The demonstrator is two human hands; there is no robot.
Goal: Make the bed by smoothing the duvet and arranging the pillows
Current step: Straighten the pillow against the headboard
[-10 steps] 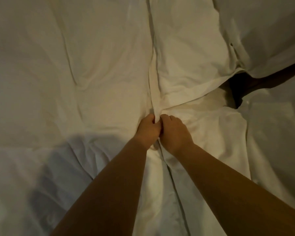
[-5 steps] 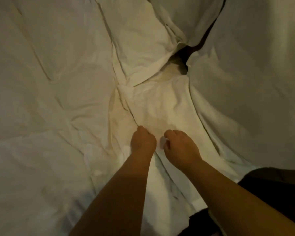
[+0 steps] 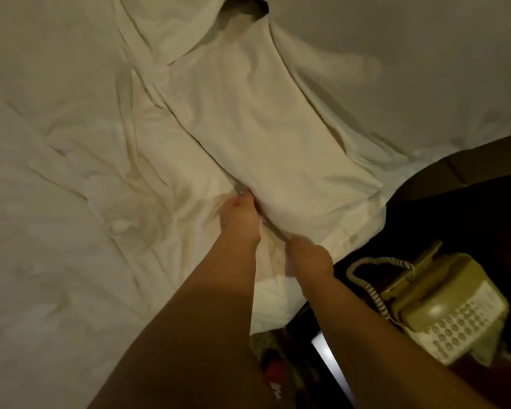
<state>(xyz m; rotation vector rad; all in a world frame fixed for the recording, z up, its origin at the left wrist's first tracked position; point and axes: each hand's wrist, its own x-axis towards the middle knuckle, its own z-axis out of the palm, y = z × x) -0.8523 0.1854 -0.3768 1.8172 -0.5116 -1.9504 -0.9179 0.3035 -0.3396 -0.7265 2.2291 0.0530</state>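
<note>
A wrinkled white duvet (image 3: 71,172) covers the bed on the left. A white pillow (image 3: 263,137) lies diagonally in the middle, and a second pillow (image 3: 410,63) sits at the upper right. My left hand (image 3: 240,219) is closed on the fabric edge along the pillow's near side. My right hand (image 3: 309,258) is closed on the same edge, closer to the bed's corner. Which layer of cloth each hand pinches is hard to tell.
A beige desk telephone (image 3: 446,305) with a coiled cord sits on a dark bedside table (image 3: 469,208) at the right. A dark gap (image 3: 245,4) shows between the pillows at the top. Patterned floor or cloth (image 3: 275,364) shows below the bed's corner.
My view and both hands have shifted toward the bed's near right corner. The hands, first together, are now apart along the fabric edge. The telephone and bedside table have come into view.
</note>
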